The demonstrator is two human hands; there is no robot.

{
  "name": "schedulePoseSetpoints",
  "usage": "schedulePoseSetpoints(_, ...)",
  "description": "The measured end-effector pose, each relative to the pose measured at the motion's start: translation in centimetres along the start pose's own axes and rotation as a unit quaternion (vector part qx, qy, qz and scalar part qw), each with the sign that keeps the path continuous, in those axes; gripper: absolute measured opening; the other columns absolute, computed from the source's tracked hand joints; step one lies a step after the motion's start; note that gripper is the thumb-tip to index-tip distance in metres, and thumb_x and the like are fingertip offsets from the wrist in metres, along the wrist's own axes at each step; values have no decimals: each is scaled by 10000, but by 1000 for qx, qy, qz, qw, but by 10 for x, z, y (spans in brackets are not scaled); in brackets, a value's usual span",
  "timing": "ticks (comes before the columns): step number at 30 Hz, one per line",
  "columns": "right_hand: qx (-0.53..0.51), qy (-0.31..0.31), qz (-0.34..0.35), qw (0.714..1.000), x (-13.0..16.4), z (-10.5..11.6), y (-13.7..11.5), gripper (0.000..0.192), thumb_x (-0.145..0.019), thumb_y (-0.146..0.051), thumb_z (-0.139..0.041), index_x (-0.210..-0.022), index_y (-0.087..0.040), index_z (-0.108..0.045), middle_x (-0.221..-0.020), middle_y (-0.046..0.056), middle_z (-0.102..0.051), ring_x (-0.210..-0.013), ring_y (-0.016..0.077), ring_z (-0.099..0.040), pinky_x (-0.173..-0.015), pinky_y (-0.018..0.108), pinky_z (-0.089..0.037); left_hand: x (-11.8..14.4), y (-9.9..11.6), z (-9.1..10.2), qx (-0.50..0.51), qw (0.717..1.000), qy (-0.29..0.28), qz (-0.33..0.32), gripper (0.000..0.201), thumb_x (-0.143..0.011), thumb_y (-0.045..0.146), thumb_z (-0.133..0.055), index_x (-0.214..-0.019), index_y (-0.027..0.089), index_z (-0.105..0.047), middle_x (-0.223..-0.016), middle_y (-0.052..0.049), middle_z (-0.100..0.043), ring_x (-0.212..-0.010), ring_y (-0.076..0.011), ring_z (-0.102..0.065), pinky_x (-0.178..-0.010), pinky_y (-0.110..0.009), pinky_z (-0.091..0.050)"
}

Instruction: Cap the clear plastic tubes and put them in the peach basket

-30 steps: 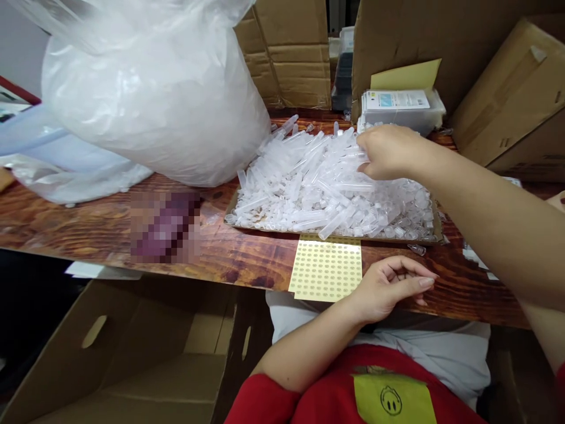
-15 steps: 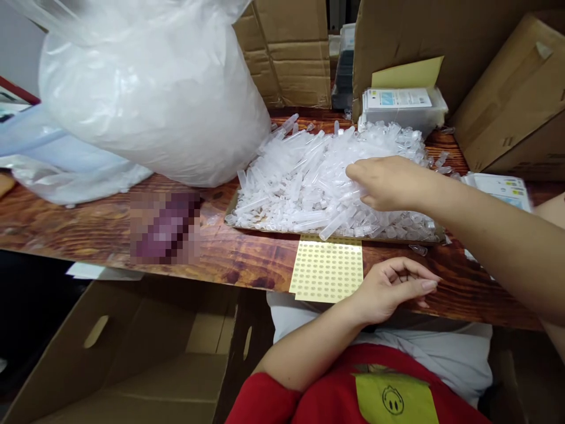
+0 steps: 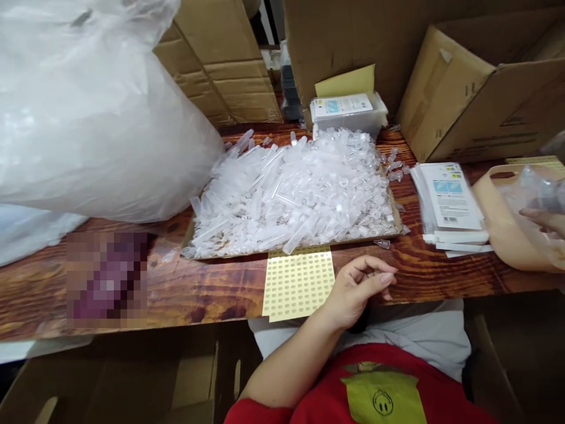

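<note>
Plastic tubes (image 3: 291, 194) heaped above the tray (image 3: 397, 219) could roll off; left hand (image 3: 357, 288) rests released, right hand (image 3: 545, 219) grasps a bag (image 3: 536, 194).

No words, brand names or numbers can be read anywhere. Printed labels are seen on the stack of packets (image 3: 450, 203) and on the clear box (image 3: 346, 112), each with a blue panel and small lines of print, but the print is too small to be made out. A barcode-like mark is shown low on the top packet's label. A simple smiling face is drawn on the yellow patch (image 3: 383, 400) on the red garment (image 3: 309, 406).
</note>
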State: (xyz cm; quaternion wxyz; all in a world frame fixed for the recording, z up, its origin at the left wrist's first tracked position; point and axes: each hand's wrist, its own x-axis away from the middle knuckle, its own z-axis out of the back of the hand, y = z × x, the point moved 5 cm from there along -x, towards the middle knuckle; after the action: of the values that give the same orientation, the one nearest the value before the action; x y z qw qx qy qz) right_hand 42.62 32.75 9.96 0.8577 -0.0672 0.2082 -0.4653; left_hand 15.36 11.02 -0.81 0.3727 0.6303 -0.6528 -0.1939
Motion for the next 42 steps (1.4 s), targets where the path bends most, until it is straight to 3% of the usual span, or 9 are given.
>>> schedulePoseSetpoints(5, 52, 54, -130, 989, 12, -10, 44, 806, -663, -1052, -417, -1141, -442, -638, -825, 151, -663, -688, 388, -649, -543, 510, -398, 0, 4, -1, 1, 1000, 30, 3, 428, -674, 439, -970, -846, 139, -719, -732, -11, -709, -556, -71, -578, -578, -214, -481)
schedulePoseSetpoints(10, 126, 70, -49, 988, -2, -7, 25, 1074, -669, -1093, -219, -1411, -389, -546, -1108, 193, -699, -986, 485, -678, -682, 579, -446, 0, 5, -2, -2, 999, 35, 2, 423, -674, 435, -968, -836, 139, -715, -726, -13, -706, -555, -70, -571, -576, -219, -479)
schedulePoseSetpoints(15, 82, 50, 117, 988, -52, -8, -95, 669, -960, -717, -441, -1374, -214, -593, -1235, 237, -673, -1185, 440, -638, -910, 575, -479, -1, 3, -2, -3, 1000, 29, 1, 443, -664, 455, -971, -845, 138, -722, -740, -16, -707, -558, -77, -567, -581, -232, -495)
schedulePoseSetpoints(19, 58, -20, 299, 952, -95, -58, -207, 354, -1002, -365, -450, -1152, -162, -698, -1145, 170, -702, -1108, 319, -661, -937, 434, -516, 0, 2, -2, 1, 1000, 25, 0, 452, -664, 468, -972, -846, 137, -722, -744, -14, -708, -558, -76, -578, -582, -224, -496)
schedulePoseSetpoints(23, 177, -74, 300, 934, -128, -111, -264, 272, -895, -267, -571, -1073, -143, -736, -1053, 169, -743, -964, 334, -689, -807, 429, -516, 2, 0, -2, -2, 1000, 6, -9, 431, -698, 464, -958, -871, 134, -740, -777, -20, -717, -573, -71, -596, -590, -213, -500)
schedulePoseSetpoints(27, 209, -119, 255, 937, -142, -128, -275, 218, -760, -213, -678, -957, -157, -752, -845, 142, -728, -803, 339, -687, -677, 411, -484, 2, -3, -1, -4, 1000, -13, -5, 456, -700, 484, -956, -883, 127, -741, -762, -12, -698, -566, -63, -601, -589, -205, -501)
schedulePoseSetpoints(32, -20, -149, 161, 975, -150, -92, -255, 363, -789, -142, -658, -1139, -206, -734, -758, 45, -703, -648, 217, -609, -606, 341, -436, 2, -4, -3, -5, 999, -25, 29, 541, -641, 548, -969, -854, 116, -720, -742, -19, -689, -571, -71, -600, -586, -212, -498)
schedulePoseSetpoints(37, -299, -253, 133, 911, -169, -72, -264, 137, -899, -217, -638, -1006, -191, -719, -1026, 73, -731, -757, 173, -618, -695, 328, -430, 1, 0, -7, 12, 999, -39, 34, 565, -624, 561, -972, -844, 110, -713, -730, -10, -669, -594, -69, -589, -596, -214, -495)
schedulePoseSetpoints(42, -37, -156, 215, 963, -188, -110, -294, 149, -904, -336, -726, -922, -201, -667, -1086, 99, -667, -964, 258, -605, -827, 370, -433, 3, 0, -8, 23, 999, -34, 32, 555, -622, 546, -977, -842, 109, -717, -742, -10, -672, -606, -71, -596, -602, -217, -504)
